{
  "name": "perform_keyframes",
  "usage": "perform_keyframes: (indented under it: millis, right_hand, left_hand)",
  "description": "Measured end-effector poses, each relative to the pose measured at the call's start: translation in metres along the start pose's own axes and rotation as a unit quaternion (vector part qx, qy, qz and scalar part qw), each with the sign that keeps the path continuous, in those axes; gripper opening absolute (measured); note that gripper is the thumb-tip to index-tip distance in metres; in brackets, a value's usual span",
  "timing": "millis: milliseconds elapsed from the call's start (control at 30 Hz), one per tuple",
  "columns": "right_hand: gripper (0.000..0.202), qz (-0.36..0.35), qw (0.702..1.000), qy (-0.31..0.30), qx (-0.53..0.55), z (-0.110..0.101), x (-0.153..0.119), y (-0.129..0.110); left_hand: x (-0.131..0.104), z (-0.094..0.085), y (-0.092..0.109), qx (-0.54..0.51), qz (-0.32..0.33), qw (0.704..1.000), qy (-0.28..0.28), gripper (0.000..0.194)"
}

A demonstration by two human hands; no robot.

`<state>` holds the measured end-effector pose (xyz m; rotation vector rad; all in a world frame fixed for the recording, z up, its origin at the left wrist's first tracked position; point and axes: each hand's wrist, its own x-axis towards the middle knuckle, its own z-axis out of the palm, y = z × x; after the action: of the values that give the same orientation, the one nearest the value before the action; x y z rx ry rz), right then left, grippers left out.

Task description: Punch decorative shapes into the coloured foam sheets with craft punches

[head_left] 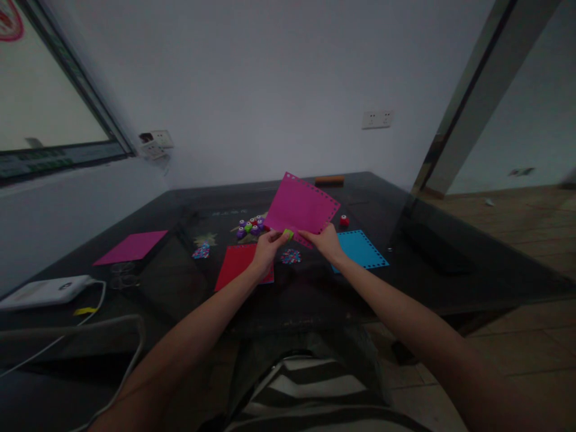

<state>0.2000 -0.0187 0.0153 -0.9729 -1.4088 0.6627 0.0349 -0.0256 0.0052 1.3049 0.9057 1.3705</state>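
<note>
My left hand (268,247) is closed on a small yellow-green craft punch (288,233) at the lower edge of a magenta paper sheet (300,203). My right hand (326,241) pinches the same sheet near its lower right corner. Raised above the table, the sheet is tilted and has holes along its upper and right edges. Below the hands lies a small heap of coloured paper bits (291,257). A red sheet (237,264) is partly covered by my left hand and forearm, and a blue sheet (361,249) with punched edges lies by my right wrist.
Several purple, red and green punches (252,226) cluster behind my left hand; a red punch (344,221) stands farther right. More paper bits (201,251) and another magenta sheet (132,247) lie leftward. A white device with a cable (49,291) sits at the table's left edge.
</note>
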Motion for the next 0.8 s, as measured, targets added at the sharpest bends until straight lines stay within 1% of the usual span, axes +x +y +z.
perform_keyframes:
  millis: [233,333,533,800]
  right_hand:
    - [0.042,0.009,1.0,0.004,0.006,0.0003,-0.0001,0.0004]
    - [0.04,0.012,1.0,0.003,0.003,0.0,0.0001,0.0002]
    - [0.038,0.003,1.0,-0.003,0.0,-0.0001,0.001,-0.0009]
    - [0.039,0.006,1.0,-0.005,-0.003,-0.0003,0.0011,0.0008]
  left_hand:
    - [-0.0001,-0.0004,-0.0039,0.011,0.012,1.0,0.007,0.031]
    - [0.0008,-0.0004,-0.0039,0.016,0.021,1.0,0.008,0.03]
    - [0.0019,0.0001,-0.0022,0.031,0.006,0.999,0.009,0.031]
    - [0.0047,-0.002,-0.0085,0.021,0.001,1.0,0.001,0.032]
